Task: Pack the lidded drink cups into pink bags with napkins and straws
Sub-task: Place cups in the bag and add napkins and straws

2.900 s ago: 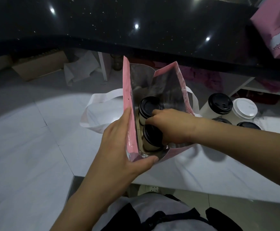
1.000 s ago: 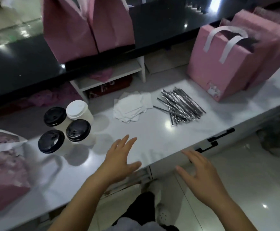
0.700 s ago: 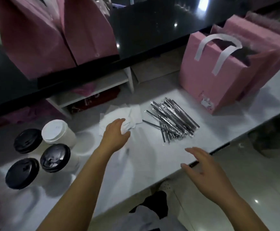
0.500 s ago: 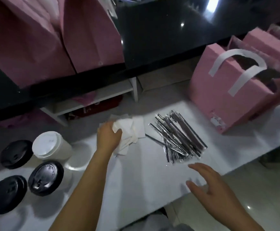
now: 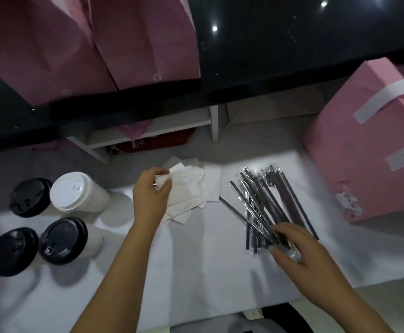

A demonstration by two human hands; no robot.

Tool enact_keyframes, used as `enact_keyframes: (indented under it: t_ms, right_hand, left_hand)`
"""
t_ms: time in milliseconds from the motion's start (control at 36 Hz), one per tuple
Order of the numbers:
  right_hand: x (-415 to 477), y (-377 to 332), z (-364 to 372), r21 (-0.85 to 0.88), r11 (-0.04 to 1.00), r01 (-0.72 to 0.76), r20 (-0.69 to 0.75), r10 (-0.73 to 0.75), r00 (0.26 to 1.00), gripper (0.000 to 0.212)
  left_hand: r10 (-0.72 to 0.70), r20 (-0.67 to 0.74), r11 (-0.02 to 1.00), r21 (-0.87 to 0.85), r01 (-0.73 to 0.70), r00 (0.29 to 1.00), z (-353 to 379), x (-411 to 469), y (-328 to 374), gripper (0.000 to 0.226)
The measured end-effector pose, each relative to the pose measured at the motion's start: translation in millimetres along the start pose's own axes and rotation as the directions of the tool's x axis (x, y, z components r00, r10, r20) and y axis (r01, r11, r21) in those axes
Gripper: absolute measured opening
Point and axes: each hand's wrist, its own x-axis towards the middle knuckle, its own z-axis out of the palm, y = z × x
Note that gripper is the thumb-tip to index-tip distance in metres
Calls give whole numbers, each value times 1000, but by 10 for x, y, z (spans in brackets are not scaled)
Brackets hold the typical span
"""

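Observation:
A loose stack of white napkins (image 5: 191, 186) lies mid-counter. My left hand (image 5: 151, 195) rests on its left side and pinches a napkin between thumb and fingers. To the right lies a pile of wrapped dark straws (image 5: 263, 200). My right hand (image 5: 297, 251) is over the near end of the pile, fingers spread and touching the straws; no clear grip shows. At the left stand several lidded cups: one with a white lid (image 5: 72, 191), and three with black lids (image 5: 31, 197), (image 5: 62, 240), (image 5: 12, 251). A pink bag (image 5: 364, 150) with white handles stands at the right.
The white counter (image 5: 196, 260) ends at a near edge below my arms. Behind it rises a black raised counter (image 5: 280, 44) with two pink bags (image 5: 95, 44) on it. Under it sits a low white shelf (image 5: 152, 131). Another pink bag edge shows far left.
My head turned from the open bag with two cups to the napkins and straws. My left hand reached the napkins and closed on one; my right hand moved forward onto the straw pile.

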Motion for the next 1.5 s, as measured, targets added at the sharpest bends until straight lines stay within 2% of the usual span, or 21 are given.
enact_keyframes:
  t_ms: [83, 194, 306, 389, 472, 556, 722, 861, 917, 972, 1083, 1167, 1194, 1250, 1306, 1361, 1417, 1500]
  right_hand:
    - [86, -43, -79, 26, 997, 67, 74, -69, 995, 35]
    - [164, -28, -217, 35, 990, 135, 157, -139, 978, 33]
    - [260, -11, -311, 68, 983, 170, 170, -179, 969, 29]
    - [330, -4, -333, 81, 977, 195, 205, -208, 956, 29]
    - [356, 9, -336, 89, 978, 190, 265, -207, 942, 29]
    - [344, 18, -323, 85, 973, 214, 304, -230, 925, 30]
    - [332, 5, -324, 68, 968, 242, 343, -251, 905, 28]
    - [338, -68, -327, 31, 955, 294, 357, -285, 889, 27]
    - [337, -105, -321, 17, 949, 315, 371, -298, 880, 26]
    - [342, -126, -309, 17, 949, 315, 380, -298, 876, 27]
    - [367, -164, -240, 114, 971, 209, 390, -237, 890, 35]
    - [391, -279, -188, 300, 953, -34, 465, -115, 878, 40]
    - [399, -335, -174, 360, 921, -147, 512, -63, 857, 42]
    - [407, -432, -144, 490, 778, -393, 612, 14, 791, 48]
    - [381, -527, -130, 572, 628, -527, 655, 37, 754, 37]
    - [341, -588, -110, 640, 539, -548, 627, 47, 778, 19]
    - [294, -605, -94, 701, 494, -514, 562, 59, 825, 14]
    - [226, -560, -117, 735, 580, -351, 427, 7, 904, 12]
  left_hand:
    - [-46, -5, 998, -52, 45, 999, -87, -129, 119, 22]
    - [-97, -12, 974, -205, 93, 995, -194, -518, 436, 27]
    - [-172, 53, 888, -423, 178, 984, -189, -876, 663, 17]
    - [-279, 27, 833, -490, 256, 960, -121, -1025, 597, 20]
    - [-421, -24, 815, -450, 366, 907, -9, -1123, 375, 11]
    - [-488, -53, 828, -345, 443, 871, 91, -1212, 112, 5]
    - [-465, -156, 881, -173, 439, 872, 97, -1300, -105, 5]
    - [-310, -239, 949, -24, 314, 920, 23, -1366, -47, 5]
    - [-328, -235, 945, -82, 318, 915, -34, -1379, 46, 7]
    - [-406, -170, 898, -256, 357, 898, -97, -1392, 173, 7]
    - [-440, -42, 793, -487, 366, 897, -172, -1452, 490, 1]
    - [-421, 25, 715, -606, 349, 907, -196, -1509, 728, 2]
    - [-411, 49, 692, -633, 347, 910, -203, -1530, 809, 3]
    - [-380, 102, 657, -670, 347, 919, -203, -1577, 937, 3]
    - [-338, 153, 650, -676, 348, 929, -192, -1626, 1041, 4]
    - [-294, 181, 679, -652, 338, 939, -173, -1671, 1094, 4]
    - [-262, 191, 713, -622, 324, 946, -153, -1711, 1105, 6]
    - [-233, 233, 708, -625, 329, 944, -163, -1769, 1104, 18]
